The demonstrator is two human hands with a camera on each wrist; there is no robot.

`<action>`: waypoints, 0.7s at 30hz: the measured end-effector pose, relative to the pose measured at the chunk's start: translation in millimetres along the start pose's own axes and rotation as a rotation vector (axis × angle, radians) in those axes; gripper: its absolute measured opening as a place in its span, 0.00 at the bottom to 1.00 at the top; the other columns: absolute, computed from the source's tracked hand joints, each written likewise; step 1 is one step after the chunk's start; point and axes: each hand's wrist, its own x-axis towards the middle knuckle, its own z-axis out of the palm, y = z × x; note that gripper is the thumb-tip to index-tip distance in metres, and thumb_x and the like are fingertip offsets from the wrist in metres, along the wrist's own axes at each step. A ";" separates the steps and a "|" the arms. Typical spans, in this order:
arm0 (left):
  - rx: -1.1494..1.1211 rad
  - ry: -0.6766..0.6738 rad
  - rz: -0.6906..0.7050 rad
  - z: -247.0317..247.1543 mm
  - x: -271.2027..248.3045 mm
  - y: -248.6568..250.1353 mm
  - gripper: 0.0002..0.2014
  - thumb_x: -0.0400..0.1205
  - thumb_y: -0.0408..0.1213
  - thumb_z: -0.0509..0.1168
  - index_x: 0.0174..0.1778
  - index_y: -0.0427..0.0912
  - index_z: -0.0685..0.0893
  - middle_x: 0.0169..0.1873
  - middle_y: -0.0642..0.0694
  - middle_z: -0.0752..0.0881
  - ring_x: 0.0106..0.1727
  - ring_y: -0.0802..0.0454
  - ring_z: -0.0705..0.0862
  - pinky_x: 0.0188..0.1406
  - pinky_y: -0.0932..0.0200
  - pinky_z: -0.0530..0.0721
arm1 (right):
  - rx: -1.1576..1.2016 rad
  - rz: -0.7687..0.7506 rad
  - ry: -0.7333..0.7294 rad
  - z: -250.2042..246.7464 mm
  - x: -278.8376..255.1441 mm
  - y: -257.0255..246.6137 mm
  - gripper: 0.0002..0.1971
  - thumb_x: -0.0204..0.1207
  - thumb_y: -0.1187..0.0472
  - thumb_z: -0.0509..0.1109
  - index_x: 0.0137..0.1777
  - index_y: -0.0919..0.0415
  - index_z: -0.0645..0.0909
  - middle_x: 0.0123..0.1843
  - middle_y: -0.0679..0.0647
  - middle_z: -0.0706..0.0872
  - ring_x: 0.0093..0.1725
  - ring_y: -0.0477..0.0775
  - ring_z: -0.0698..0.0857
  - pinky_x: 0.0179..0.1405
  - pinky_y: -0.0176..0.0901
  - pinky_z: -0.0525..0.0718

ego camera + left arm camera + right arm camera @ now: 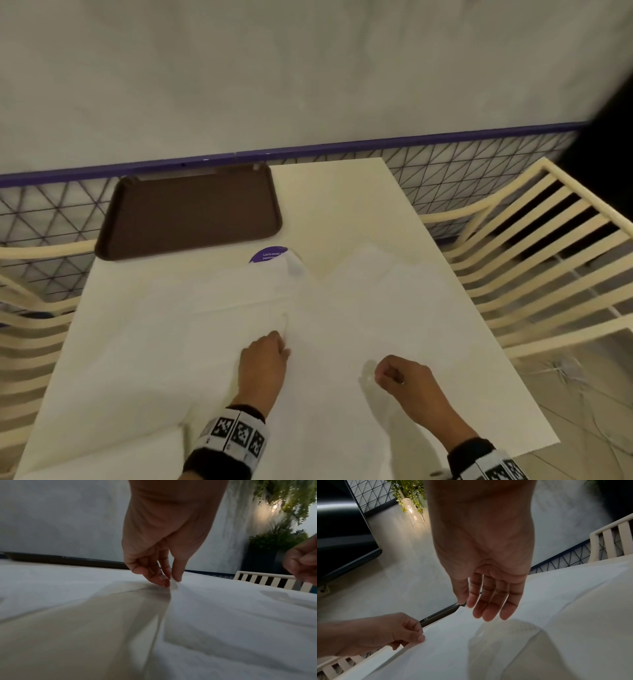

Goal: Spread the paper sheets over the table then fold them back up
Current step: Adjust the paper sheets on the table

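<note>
Left hand (164,555) pinching sheet (359,325) mid-counter (342,192); right hand (404,377) curled in the head view, grip unclear; lifting slowly should avoid tearing

A cream rectangular surface (342,192) carries thin white paper sheets (376,308), spread overlapping across its near half. A brown tray (191,212) lies at the far left corner, and a purple round sticker (269,255) shows partly under one sheet's edge.

White paper sheets (359,308) on cream table (342,205); brown tray (191,212), purple round sticker (269,255). Cream slatted chairs (548,246), wrist bands (236,435) w/ blk-white square codes. Grey wall (274,68), purple trim.
</note>
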 end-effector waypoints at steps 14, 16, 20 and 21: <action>0.270 0.249 0.268 -31.5 -23.1 13.0 0.21 0.53 0.41 0.86 0.19 0.46 0.76 0.11 0.53 0.74 0.17 0.56 0.59 0.22 0.65 0.63 | -0.399 -0.511 -0.133 20.3 44.2 -71.2 0.19 0.80 0.60 0.62 0.72 0.52 0.73 0.70 0.47 0.76 0.70 0.49 0.70 0.68 0.39 0.68; 0.248 0.274 0.297 -38.7 -28.5 13.7 0.20 0.56 0.40 0.85 0.21 0.46 0.76 0.14 0.54 0.76 0.14 0.55 0.66 0.22 0.64 0.67 | -0.507 -0.623 -0.158 30.1 55.3 -87.9 0.24 0.79 0.63 0.64 0.75 0.52 0.69 0.76 0.48 0.71 0.75 0.51 0.65 0.69 0.44 0.68; 0.169 0.317 0.324 -49.9 -36.4 12.7 0.17 0.58 0.38 0.84 0.23 0.45 0.78 0.17 0.55 0.78 0.17 0.54 0.74 0.24 0.64 0.73 | -0.609 -0.727 -0.194 45.3 70.2 -108.4 0.23 0.76 0.61 0.68 0.72 0.52 0.72 0.75 0.50 0.71 0.76 0.54 0.63 0.69 0.50 0.65; 0.155 0.328 0.326 -53.0 -38.8 12.9 0.17 0.58 0.38 0.84 0.24 0.46 0.79 0.17 0.55 0.78 0.18 0.54 0.75 0.26 0.66 0.72 | -0.620 -0.744 -0.200 47.2 71.4 -112.9 0.21 0.76 0.60 0.68 0.69 0.53 0.75 0.72 0.50 0.74 0.74 0.53 0.65 0.69 0.49 0.64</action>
